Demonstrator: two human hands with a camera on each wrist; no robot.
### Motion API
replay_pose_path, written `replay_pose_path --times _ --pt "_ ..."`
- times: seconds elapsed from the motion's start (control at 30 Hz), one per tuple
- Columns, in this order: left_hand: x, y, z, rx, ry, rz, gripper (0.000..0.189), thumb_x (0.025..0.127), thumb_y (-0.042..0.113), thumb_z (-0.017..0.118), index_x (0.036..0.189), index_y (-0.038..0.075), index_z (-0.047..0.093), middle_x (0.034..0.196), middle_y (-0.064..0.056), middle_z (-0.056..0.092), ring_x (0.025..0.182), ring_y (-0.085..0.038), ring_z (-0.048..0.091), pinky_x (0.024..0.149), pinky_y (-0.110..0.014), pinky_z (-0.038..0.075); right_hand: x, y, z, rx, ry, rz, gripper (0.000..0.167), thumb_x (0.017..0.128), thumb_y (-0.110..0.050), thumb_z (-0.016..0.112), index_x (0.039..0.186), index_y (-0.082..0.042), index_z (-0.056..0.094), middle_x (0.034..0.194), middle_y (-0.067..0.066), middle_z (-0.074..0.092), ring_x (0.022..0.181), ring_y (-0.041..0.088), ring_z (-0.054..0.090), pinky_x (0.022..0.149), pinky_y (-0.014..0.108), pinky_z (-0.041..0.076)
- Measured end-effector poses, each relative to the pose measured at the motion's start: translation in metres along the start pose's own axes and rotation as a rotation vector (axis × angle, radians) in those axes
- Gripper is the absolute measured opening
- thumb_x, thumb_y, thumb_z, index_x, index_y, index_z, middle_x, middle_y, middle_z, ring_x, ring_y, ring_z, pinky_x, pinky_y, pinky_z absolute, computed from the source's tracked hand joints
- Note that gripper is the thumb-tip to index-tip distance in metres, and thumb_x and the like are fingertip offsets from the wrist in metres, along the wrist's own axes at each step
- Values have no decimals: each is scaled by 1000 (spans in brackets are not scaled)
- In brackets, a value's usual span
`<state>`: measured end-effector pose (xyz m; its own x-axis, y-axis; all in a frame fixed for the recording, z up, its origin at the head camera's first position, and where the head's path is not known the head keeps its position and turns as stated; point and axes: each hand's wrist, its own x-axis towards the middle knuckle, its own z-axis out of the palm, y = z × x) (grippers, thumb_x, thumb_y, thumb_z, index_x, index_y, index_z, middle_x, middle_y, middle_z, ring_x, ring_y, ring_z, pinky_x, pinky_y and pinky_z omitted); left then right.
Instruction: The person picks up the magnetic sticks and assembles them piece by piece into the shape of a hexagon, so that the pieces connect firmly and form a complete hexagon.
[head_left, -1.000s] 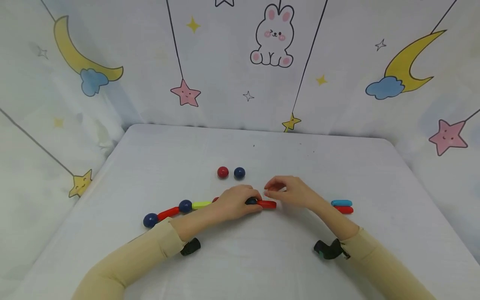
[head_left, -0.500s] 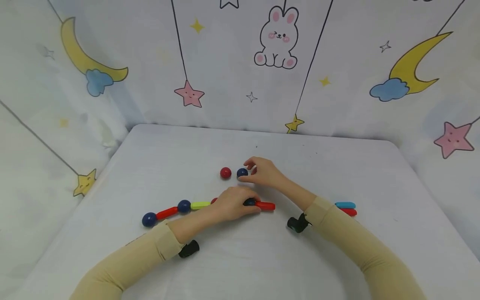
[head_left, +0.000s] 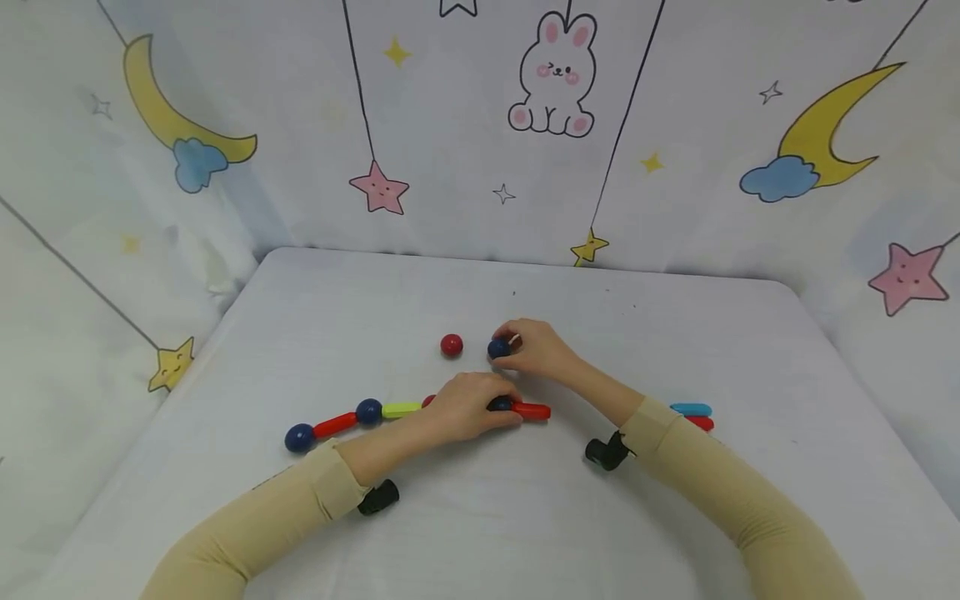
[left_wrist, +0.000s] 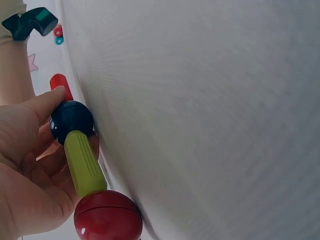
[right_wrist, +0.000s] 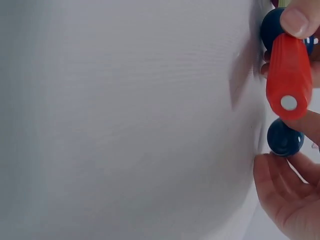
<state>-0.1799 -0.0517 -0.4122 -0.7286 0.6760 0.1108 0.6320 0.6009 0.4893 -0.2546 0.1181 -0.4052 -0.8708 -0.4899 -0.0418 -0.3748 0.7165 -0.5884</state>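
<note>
My left hand holds the right part of a chain of magnetic balls and rods lying on the table. Its fingers and thumb lie around a blue ball and the base of a red rod. The rod's free end, with a pale round disc, shows in the right wrist view. A yellow-green rod and a red ball follow along the chain, partly hidden by the hand in the head view. Just behind, my right hand pinches a loose blue ball between thumb and fingers.
The chain's left part has a blue end ball, a red rod, another blue ball and a yellow-green rod. A loose red ball sits behind. Blue and red rods lie at right, partly behind the sleeve.
My right hand has moved from near the red rod back to the loose blue ball, taken hold of it and shifted it slightly right. The left hand keeps its place on the chain.
</note>
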Motion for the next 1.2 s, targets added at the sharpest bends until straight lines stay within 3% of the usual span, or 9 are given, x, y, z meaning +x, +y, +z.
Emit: replay_pose_path --times 0.27,0.67,0.9,1.2 --pt "-1 1 -2 -18 -16 -36 21 90 30 71 106 17 72 88 6 64 77 -9 54 69 -24 45 -40 24 -17 106 -27 -11 41 86 -13 75 125 -7 63 122 10 62 108 29 60 88 40 52" --pt "-1 1 -1 -22 -15 -44 22 90 29 72 107 17 72 91 6 65 79 -9 55 71 -25 46 -90 48 -26 224 -78 -92 43 86 -5 73 126 -2 60 125 12 60 108 28 60 87 37 53" --pt "-1 1 0 -13 -21 -63 24 90 32 71 109 17 72 92 6 65 80 -9 54 71 -24 45 -106 48 -27 242 -126 -109 44 86 -7 73 127 -4 59 125 12 60 108 28 58 87 35 53" --pt "0 1 0 -20 -20 -60 24 90 31 71 109 17 71 93 6 65 81 -10 55 72 -26 45 -114 50 -24 259 -134 -160 42 87 -10 74 127 -5 60 123 10 61 106 26 58 87 36 53"
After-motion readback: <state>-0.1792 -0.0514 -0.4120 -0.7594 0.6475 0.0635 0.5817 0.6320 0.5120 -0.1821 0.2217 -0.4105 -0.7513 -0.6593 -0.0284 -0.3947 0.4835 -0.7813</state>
